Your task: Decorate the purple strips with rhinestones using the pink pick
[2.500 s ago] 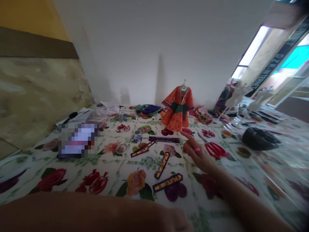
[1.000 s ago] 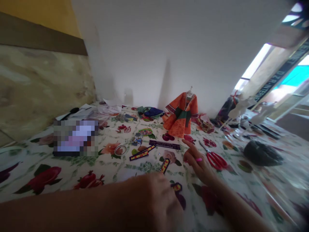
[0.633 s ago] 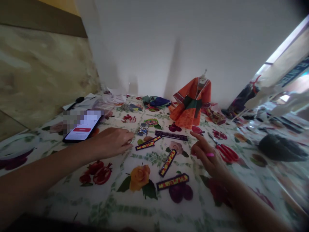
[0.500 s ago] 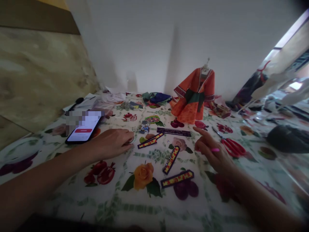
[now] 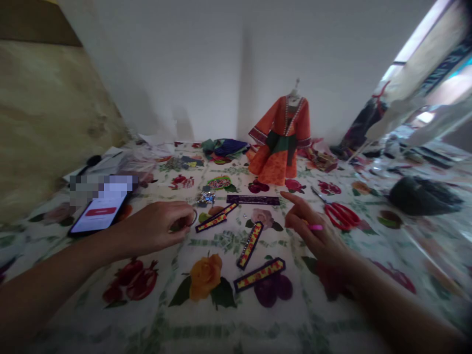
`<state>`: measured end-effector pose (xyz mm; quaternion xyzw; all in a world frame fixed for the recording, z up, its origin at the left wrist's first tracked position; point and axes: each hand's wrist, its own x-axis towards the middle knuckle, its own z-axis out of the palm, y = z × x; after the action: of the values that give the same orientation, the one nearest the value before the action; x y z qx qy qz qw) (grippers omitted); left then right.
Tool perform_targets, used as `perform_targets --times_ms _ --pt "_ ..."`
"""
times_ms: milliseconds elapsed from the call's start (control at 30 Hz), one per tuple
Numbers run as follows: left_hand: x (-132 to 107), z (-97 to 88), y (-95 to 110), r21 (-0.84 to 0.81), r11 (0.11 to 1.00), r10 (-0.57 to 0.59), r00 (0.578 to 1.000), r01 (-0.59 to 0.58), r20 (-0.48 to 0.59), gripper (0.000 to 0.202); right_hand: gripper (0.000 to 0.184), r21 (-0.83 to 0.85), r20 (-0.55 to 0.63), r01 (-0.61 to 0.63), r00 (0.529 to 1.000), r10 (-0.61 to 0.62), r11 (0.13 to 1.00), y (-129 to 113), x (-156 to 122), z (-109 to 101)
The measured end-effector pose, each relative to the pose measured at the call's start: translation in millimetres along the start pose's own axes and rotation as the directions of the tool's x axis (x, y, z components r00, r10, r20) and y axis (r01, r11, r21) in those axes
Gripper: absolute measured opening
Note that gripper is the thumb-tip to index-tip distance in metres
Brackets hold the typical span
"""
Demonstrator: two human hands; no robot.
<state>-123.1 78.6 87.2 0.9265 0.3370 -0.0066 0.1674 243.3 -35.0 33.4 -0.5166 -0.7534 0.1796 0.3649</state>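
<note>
My left hand (image 5: 158, 226) lies on the flower-print tablecloth (image 5: 236, 314) with its fingers curled round a small ring, a roll of clear tape (image 5: 188, 219). My right hand (image 5: 313, 231) rests to the right, forefinger stretched toward the wall, and a small pink thing (image 5: 315, 227) sits between its other fingers. Between the hands lie several dark trim strips with yellow and red pattern (image 5: 250, 244), (image 5: 259, 274), (image 5: 216, 222), and a long purple strip (image 5: 252, 199) farther back. A small orange robe on a stand (image 5: 280, 142) is behind them.
A lit phone (image 5: 99, 215) lies left of my left hand. Red-handled scissors (image 5: 339, 214) lie right of my right hand, and a dark bundle (image 5: 420, 195) farther right. Folded cloth (image 5: 224, 147) and papers sit by the wall. White doll stands (image 5: 391, 120) are at the far right.
My left arm came up from the near edge, reached across the table to the tape ring and closed its fingers on it. My right hand stayed in place, still pointing.
</note>
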Motion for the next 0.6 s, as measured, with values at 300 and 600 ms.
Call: perform_targets --times_ms 300,600 --pt "29.3 -5.4 45.8 -0.397 0.907 0.138 0.990 -0.142 -0.039 0.018 0.030 -0.034 -0.146 0.009 0.989 -0.014 0.999 -16.9 3.9 -4.4" --pt "45.6 -6.0 62.5 -0.472 0.870 0.139 0.989 -0.141 -0.040 0.018 0.022 0.043 -0.070 0.064 0.996 -0.061 0.997 -18.5 4.7 -4.9"
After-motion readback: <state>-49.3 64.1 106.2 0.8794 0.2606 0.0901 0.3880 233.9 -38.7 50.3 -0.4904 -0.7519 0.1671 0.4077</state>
